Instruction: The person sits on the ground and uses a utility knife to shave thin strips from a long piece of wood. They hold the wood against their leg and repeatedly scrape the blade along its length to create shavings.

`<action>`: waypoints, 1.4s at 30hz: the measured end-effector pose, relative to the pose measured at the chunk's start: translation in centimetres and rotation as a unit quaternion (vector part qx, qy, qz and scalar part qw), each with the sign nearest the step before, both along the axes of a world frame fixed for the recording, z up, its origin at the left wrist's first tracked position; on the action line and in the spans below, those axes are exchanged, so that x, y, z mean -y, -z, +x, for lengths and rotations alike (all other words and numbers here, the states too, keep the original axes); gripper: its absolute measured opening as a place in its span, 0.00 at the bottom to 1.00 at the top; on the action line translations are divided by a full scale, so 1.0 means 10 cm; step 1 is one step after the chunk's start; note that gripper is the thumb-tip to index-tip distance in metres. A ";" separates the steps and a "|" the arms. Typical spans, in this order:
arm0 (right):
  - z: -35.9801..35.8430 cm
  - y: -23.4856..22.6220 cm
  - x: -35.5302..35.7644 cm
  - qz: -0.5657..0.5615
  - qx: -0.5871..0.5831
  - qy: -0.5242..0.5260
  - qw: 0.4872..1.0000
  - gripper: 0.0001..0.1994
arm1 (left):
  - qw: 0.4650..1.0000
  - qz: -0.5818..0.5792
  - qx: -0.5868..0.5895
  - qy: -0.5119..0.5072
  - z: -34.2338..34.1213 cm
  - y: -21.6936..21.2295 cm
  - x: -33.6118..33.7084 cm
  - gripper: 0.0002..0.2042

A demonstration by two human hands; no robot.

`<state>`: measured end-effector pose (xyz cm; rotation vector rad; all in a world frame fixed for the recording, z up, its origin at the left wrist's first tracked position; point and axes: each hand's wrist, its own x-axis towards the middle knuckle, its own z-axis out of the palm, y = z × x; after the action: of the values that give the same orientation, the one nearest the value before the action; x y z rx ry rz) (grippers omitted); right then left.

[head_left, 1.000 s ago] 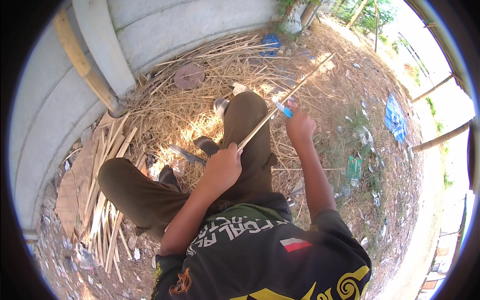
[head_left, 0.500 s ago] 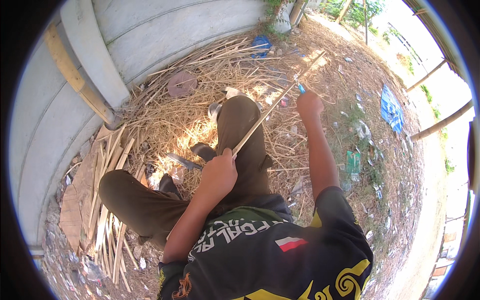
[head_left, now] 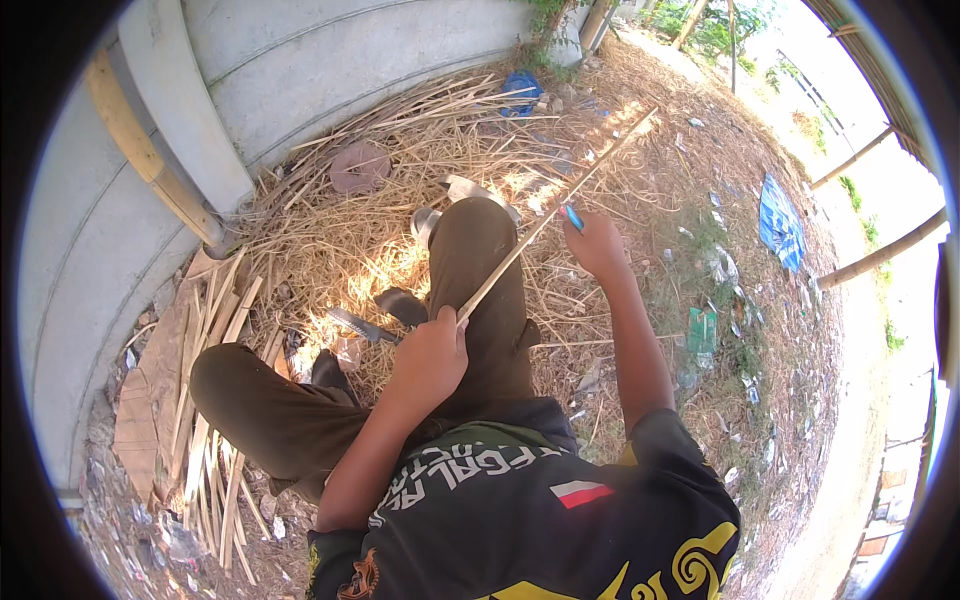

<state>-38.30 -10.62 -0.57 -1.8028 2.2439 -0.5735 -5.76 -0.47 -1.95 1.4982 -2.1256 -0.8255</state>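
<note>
Grey wall point(head_left: 285, 65) beside littered ground point(head_left: 770, 425)

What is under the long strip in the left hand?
Under the strip, a brown trouser leg and dry litter show; what the left hand covers cannot be seen.

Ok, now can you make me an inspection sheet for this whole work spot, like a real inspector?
Surface: ground, partly covered by straw-like shavings.
Job's things: long pale strip, slanting; small blue tool close to it, working end too small to make out.
Clutter: loose strips beside flattened cardboard; blue plastic sheet; dark blade near the left hand, cannot tell if it is held.
Hands: left hand grips the strip's near end; right hand grips the blue tool.
Cables: nothing seen.
Surroundings: pale wall with a wooden pole leaning near it.
</note>
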 end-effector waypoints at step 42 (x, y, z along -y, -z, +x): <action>0.86 0.53 -0.56 -0.072 -0.093 0.090 0.989 0.06 | 0.994 -0.089 0.056 -0.006 -0.06 0.10 -0.10 0.05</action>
<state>-29.73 -5.00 -5.87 -1.7984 2.5701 -0.6402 -6.36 0.49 -2.95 1.4932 -2.2034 -0.5423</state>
